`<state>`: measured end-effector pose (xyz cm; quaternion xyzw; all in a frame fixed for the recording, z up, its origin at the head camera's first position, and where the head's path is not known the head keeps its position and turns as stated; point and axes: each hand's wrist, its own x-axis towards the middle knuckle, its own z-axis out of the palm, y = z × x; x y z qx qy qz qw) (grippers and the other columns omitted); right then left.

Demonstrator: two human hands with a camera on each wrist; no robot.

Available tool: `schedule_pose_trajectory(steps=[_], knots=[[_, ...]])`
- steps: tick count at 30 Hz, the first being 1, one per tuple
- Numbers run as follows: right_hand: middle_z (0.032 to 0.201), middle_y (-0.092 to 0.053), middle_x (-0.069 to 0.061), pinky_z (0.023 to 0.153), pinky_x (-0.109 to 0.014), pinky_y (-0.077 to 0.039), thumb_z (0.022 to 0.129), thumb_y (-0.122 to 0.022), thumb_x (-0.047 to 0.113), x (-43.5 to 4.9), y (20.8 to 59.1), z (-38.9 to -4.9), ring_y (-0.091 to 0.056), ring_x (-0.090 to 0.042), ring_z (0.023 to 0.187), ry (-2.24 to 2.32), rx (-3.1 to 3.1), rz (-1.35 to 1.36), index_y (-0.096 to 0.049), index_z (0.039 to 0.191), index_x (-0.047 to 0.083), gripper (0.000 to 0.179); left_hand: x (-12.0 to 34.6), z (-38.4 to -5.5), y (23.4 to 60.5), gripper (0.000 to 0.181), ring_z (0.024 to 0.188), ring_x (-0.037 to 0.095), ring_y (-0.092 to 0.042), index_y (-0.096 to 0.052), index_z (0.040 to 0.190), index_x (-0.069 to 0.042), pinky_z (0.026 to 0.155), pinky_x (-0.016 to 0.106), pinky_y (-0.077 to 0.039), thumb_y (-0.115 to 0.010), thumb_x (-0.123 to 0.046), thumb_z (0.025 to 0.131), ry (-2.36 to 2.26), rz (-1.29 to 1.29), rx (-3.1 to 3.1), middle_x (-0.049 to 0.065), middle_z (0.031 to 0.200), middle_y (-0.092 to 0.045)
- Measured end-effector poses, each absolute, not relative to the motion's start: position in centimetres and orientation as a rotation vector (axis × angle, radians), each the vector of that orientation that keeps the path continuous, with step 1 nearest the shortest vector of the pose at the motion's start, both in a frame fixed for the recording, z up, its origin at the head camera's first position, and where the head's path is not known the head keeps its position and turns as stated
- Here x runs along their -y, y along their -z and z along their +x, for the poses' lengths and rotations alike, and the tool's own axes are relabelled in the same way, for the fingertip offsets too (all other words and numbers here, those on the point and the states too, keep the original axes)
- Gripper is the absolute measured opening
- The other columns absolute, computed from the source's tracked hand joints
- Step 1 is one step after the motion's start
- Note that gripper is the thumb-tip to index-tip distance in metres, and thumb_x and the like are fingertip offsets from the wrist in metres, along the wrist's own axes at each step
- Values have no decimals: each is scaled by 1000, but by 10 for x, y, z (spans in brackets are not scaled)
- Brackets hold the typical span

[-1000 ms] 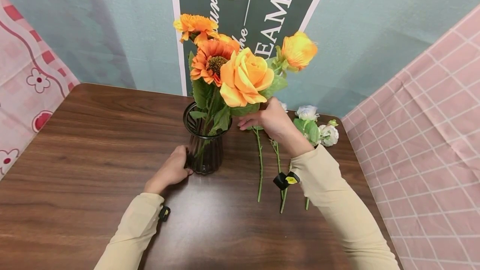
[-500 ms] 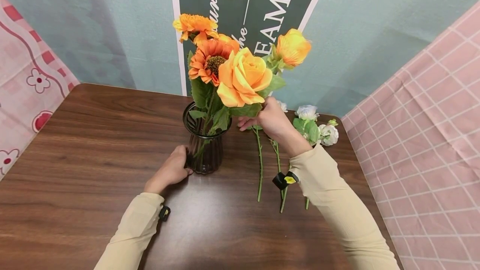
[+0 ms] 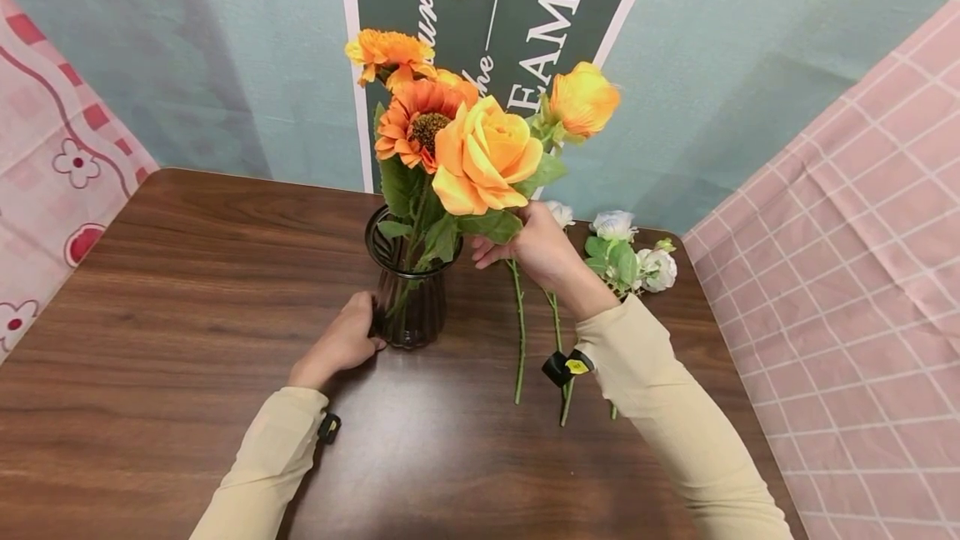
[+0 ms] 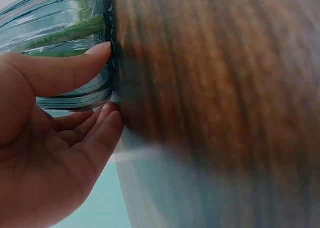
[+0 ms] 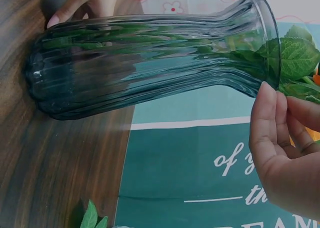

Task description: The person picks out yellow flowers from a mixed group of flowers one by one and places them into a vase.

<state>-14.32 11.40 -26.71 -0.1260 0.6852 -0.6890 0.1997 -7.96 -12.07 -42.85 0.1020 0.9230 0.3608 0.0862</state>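
A dark ribbed glass vase [image 3: 412, 319] stands upright on the table, holding orange flowers. My left hand [image 3: 341, 344] grips its lower side; the left wrist view has the thumb across the glass [image 4: 55, 25] and the fingers curled beneath. Just right of the rim, my right hand [image 3: 546, 247] holds the orange rose [image 3: 487, 157] and its bud [image 3: 583, 100] below the blooms, with the grip partly hidden by leaves. In the right wrist view, its thumb and fingers [image 5: 265, 108] curl together right at the vase's rim. An orange sunflower [image 3: 426, 132] leans at the left.
White flowers [image 3: 615, 226] with green stems [image 3: 519, 348] lie on the wooden table [image 3: 187, 290] to the right, partly under the right forearm. A blue-green backdrop with a dark printed panel [image 3: 517, 23] rises behind, and pink cloths [image 3: 862, 273] hang at both sides.
My right hand has shifted slightly left and down, and the orange rose and its bud have moved left with it. The left hand and vase have stayed in place.
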Motion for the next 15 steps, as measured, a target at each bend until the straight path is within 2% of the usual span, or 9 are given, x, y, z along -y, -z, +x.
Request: schedule_pose_trajectory(steps=[8, 13, 15], knots=[[72, -58, -11, 64, -38, -53, 90, -45, -5, -116, 271, -142, -60, -21, 63, 1931, -1879, -331, -44, 122, -13, 33, 121, -78, 427, 59, 115, 43, -37, -32, 123, 17, 96, 50, -33, -63, 3, 75, -1050, 319, -2748, 31, 118, -39], [74, -58, -13, 63, -37, -53, 87, -42, -9, -124, 278, -140, -60, -21, 64, 1965, -1858, -323, -42, 123, -13, 37, 122, -77, 427, 61, 117, 43, -35, -30, 127, 17, 98, 51, -31, -63, 1, 78, -1031, 309, -2740, 32, 121, -37], [75, -58, -13, 63, -37, -53, 86, -42, -8, -130, 282, -138, -60, -22, 64, 1982, -1851, -308, -45, 119, -10, 33, 122, -75, 426, 62, 118, 44, -34, -29, 128, 17, 98, 51, -30, -62, 0, 78, -1026, 319, -2742, 32, 122, -37]])
